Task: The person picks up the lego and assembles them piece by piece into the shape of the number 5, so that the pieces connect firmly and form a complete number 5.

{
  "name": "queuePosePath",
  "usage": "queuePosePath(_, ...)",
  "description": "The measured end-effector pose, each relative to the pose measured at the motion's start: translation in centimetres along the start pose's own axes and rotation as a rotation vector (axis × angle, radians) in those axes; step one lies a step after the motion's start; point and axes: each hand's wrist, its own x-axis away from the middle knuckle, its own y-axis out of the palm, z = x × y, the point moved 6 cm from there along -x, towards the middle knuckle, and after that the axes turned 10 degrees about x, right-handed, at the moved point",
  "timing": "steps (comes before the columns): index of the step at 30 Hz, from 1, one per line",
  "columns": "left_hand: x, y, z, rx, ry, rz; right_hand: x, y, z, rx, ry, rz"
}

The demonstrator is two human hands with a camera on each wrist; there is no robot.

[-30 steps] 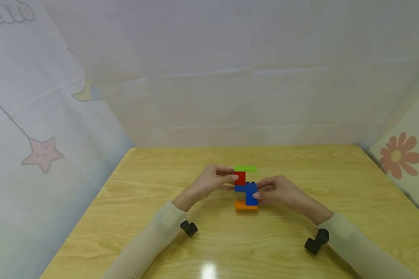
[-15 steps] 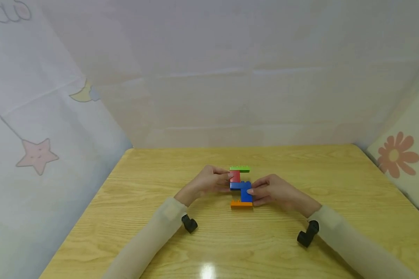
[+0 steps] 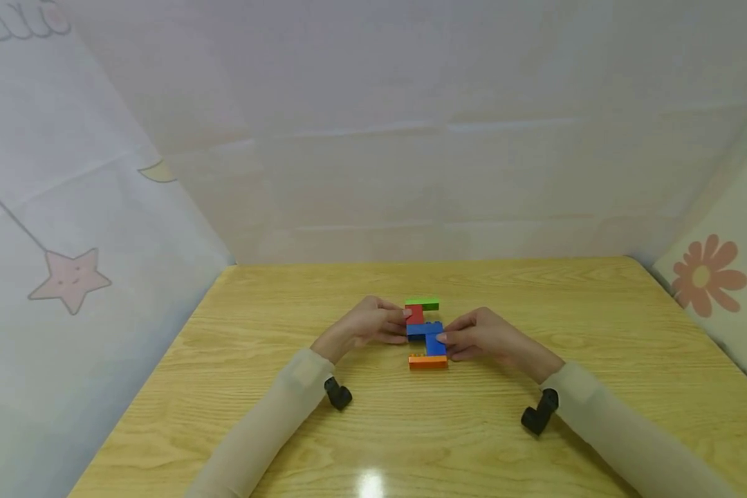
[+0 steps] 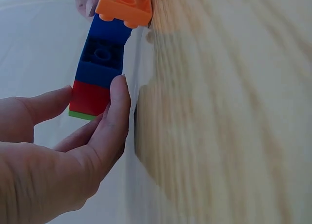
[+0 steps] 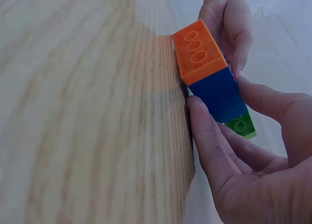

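Note:
A joined figure of toy building bricks lies on its side, low over the wooden table. From far to near in the head view it runs light green brick (image 3: 422, 304), red brick (image 3: 415, 315), blue crosswise brick (image 3: 424, 330), second blue brick (image 3: 435, 344) and orange brick (image 3: 428, 362). My left hand (image 3: 373, 321) pinches the red brick between thumb and fingers from the left. From the right, my right hand (image 3: 488, 337) pinches the nearer blue brick. Hollow undersides of the orange brick (image 5: 197, 51) and green brick (image 5: 241, 124) show in the right wrist view.
The wooden table (image 3: 373, 422) extends around the bricks on every side. Pale printed cloth (image 3: 361, 187) hangs behind it and at both sides. A black camera mount (image 3: 338, 393) sits at the left wrist, another black mount (image 3: 540, 412) at the right.
Both hands have tipped the brick figure from upright, its far end going down and back, so it now lies flatter. It has also shifted slightly left in the head view; both grips stay.

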Motion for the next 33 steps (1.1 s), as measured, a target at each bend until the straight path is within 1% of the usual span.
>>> queuePosePath(3, 0.05, -0.17, -0.01, -0.027, -0.011, 0.010, -0.09, 0.08, -0.12, 0.026, 0.000, 0.014)
queuePosePath(7, -0.11, -0.26, 0.03, -0.067, -0.022, 0.022, -0.22, 0.03, -0.07, 0.032, 0.005, 0.025)
queuePosePath(14, -0.73, -0.54, 0.01, -0.116, -0.040, 0.052, -0.47, 0.21, -0.17, 0.051, 0.009, 0.028)
queuePosePath(18, -0.72, -0.37, 0.19, -0.115, -0.037, 0.055, -0.41, 0.18, -0.25, 0.052, 0.000, 0.034)
queuePosePath(21, -0.39, -0.23, 0.36, -0.106, -0.029, 0.048, -0.29, 0.25, -0.44, 0.063, -0.012, 0.032)
queuePosePath(25, -0.10, -0.17, 0.45, -0.097, -0.029, 0.040, -0.19, 0.36, -0.54, 0.068, -0.005, 0.033)
queuePosePath(33, -0.54, -0.19, 0.56, -0.094, -0.033, 0.036, 0.00, 0.46, -0.96, 0.070, 0.011, 0.040)
